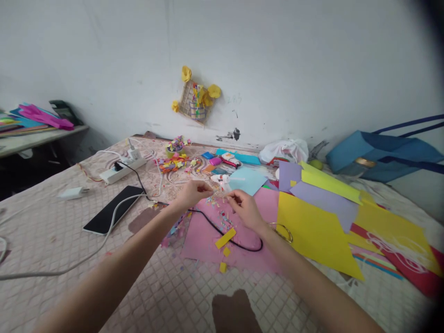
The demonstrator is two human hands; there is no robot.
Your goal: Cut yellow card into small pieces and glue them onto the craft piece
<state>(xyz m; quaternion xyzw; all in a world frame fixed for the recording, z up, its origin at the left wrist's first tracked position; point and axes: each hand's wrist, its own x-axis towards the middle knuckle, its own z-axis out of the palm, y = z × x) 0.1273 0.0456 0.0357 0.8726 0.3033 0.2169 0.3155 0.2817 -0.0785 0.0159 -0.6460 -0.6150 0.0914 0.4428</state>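
Observation:
My left hand [194, 193] reaches over the back part of a pink sheet [204, 245], thumb and fingers pinched together. Just to its right is my right hand [245, 206], also closed in a pinch, with its fingertips towards the left. A small gap separates the two hands. Anything between the fingertips is too small to make out. A white glue gun [220, 178] lies right behind them. Small paper scraps [227, 219] and yellow paper pieces [225, 237] are scattered on the pink sheet. A black cable [222, 230] loops across it under my arms.
Left are a black-topped tablet [114, 210], a power strip [123, 170] and a white charger [74, 193]. Colourful paper flowers [175, 162] lie behind. Yellow sheets [312, 231], scissors [282, 232] and a blue bag [364, 150] are to the right. A flower decoration [197, 99] hangs on the wall.

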